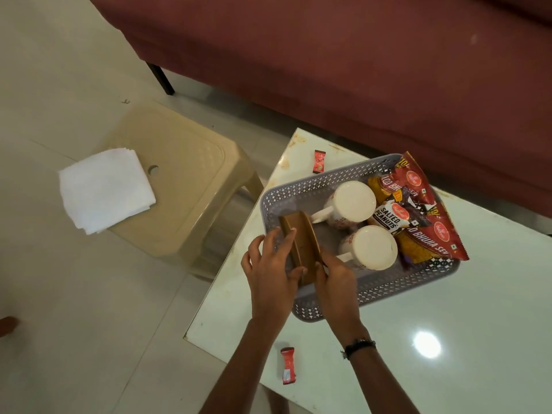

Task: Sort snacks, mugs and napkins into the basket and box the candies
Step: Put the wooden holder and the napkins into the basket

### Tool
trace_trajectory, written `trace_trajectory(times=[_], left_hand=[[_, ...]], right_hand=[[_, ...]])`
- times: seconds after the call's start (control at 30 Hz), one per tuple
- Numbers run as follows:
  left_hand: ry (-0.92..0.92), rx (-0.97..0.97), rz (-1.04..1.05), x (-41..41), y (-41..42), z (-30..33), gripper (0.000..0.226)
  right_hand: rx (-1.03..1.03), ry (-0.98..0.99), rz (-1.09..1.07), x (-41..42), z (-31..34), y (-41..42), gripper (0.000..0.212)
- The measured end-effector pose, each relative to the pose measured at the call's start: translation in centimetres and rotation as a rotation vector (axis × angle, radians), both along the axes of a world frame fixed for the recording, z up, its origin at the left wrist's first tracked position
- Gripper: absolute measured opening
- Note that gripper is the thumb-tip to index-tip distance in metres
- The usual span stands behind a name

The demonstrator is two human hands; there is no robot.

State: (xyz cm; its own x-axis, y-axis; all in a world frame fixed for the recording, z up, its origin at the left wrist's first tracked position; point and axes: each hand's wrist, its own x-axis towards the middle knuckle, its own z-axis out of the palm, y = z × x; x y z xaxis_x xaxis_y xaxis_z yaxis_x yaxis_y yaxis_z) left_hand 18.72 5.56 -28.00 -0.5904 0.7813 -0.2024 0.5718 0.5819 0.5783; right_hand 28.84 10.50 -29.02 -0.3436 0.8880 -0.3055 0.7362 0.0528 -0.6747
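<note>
A grey perforated basket [373, 289] stands on the white table [448, 309]. Inside lie two white mugs [352, 204] [372, 248] on their sides and several snack packets [418, 210]. A brown wooden napkin holder [301, 234] stands at the basket's left end. My left hand [273, 264] grips its left side with the thumb over the near edge, and my right hand [336, 274] holds its near right end. A stack of white napkins [104, 189] lies on the beige stool [185, 186]. Two red candies lie on the table, one beyond the basket [319, 161] and one near the front edge [287, 365].
A maroon sofa [328, 55] runs along the far side, close behind the table. The stool stands on the tiled floor to the left of the table, with a narrow gap between them. A foot shows at the left edge [7, 324].
</note>
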Motion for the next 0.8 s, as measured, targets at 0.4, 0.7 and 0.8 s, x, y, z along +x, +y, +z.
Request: trace_trajectory(times=[0.4,0.7,0.8], left_hand=[[0.097,0.162,0.214,-10.7,-4.6,-0.9,0.041],[0.302,0.065,0.478,-26.4,-8.8,-1.6,0.041],[0.266,0.048,0.559,-29.0,-8.9,-2.0,0.038]], right_hand=[[0.34,0.066,0.329,-9.9,3.7,-0.6,0.034],[0.278,0.179,0.682,-28.2,1.5,-3.0,0.043],[0.361,0.096,0.776,-32.6,-0.3,-3.6,0.043]])
